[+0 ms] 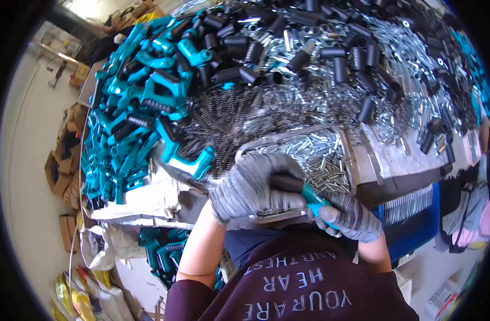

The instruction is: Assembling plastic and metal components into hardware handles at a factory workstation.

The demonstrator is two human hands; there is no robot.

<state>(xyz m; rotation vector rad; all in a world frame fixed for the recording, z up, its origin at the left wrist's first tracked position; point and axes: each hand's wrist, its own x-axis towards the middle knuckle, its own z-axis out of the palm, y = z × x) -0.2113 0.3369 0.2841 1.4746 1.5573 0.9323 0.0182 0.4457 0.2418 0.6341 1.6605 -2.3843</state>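
Both hands wear grey striped work gloves. Just in front of my body they hold a teal plastic tool body (314, 200) with a black sleeve (287, 183) at one end. The fingers of my left hand (258, 182) wrap round the black sleeve. On the teal end, my right hand (354, 216) closes its thumb and fingers, covering part of it. Directly beyond the hands sits a metal tray (347, 155) of small silver pins (330, 174). A loose teal tool body (194, 162) lies left of the tray, near my left hand.
Teal tool bodies (122, 115) are heaped on the left of the table. Dark springs (218, 120) spread across the middle. Black sleeves (339, 69) and metal rods (397, 43) cover the far and right side. A blue crate (436, 216) stands at lower right.
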